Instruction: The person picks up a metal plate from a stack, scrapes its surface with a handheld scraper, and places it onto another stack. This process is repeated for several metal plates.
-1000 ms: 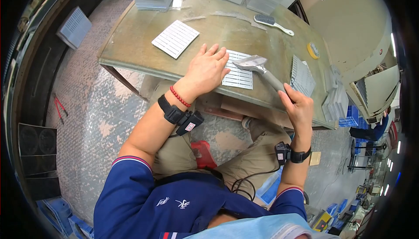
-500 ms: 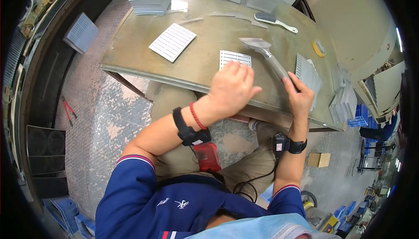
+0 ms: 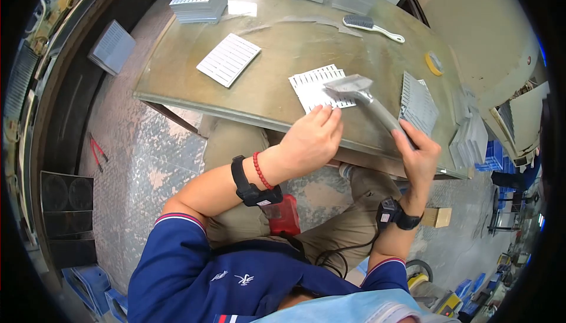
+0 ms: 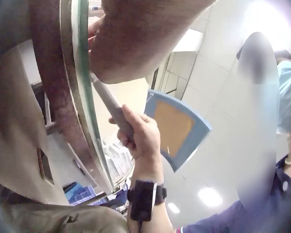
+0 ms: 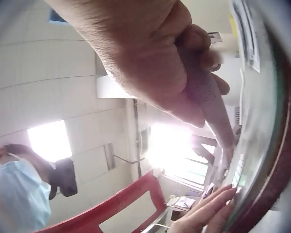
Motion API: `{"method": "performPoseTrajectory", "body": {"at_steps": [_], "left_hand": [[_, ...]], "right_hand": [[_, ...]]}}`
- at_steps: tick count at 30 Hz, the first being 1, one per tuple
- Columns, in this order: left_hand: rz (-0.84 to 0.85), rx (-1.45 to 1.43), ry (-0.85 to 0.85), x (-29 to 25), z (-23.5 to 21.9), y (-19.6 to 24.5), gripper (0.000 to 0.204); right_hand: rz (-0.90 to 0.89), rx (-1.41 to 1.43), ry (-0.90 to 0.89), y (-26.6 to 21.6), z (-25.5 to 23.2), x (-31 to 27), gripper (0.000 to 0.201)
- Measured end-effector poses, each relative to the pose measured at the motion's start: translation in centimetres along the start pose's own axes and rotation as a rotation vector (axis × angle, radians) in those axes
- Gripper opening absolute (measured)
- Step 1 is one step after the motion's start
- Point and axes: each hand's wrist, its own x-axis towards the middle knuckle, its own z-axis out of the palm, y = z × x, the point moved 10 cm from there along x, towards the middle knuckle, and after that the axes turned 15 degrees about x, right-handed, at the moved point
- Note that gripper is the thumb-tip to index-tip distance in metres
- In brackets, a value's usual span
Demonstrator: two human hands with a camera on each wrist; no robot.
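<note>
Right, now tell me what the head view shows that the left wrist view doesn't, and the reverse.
Head view only: the tool's flat blade, the overlapping slotted pieces beneath it, the white-handled brush and the yellow tape roll.

Left wrist view only: a blue-bordered panel with an orange middle, and the tiled ceiling.

Both: the right hand gripping the grey handle, and part of the left hand.

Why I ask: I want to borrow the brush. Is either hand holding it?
No, the brush lies on the table, away from the left hand and the right hand, which grips the scraper.
</note>
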Motion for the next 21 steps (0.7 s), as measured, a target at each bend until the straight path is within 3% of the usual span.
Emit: {"method": "performPoseTrajectory", "body": {"at_steps": [7, 9, 18, 21], "left_hand": [[-0.007, 0.034, 0.004, -0.1, 0.6, 1.4, 0.041], [-0.026, -0.001, 0.006, 0.1, 0.4, 1.2, 0.042], [-0.044, -0.037, 0.002, 0.3, 0.7, 0.8, 0.043], [-0.069, -0.089, 0.014, 0.0, 0.6, 0.3, 0.044]], "right_hand": [[0.037, -0.126, -0.106, -3.0, 1.1, -0.9, 0.027], [-0.047, -0.154, -0.099, -3.6, 1.5, -0.9, 0.025], [-0.089, -0.414, -0.054, -1.5, 4.8, 2.5, 0.028], [-0.035, -0.355, 0.023, -0.3, 4.2, 3.0, 0.029]]}}
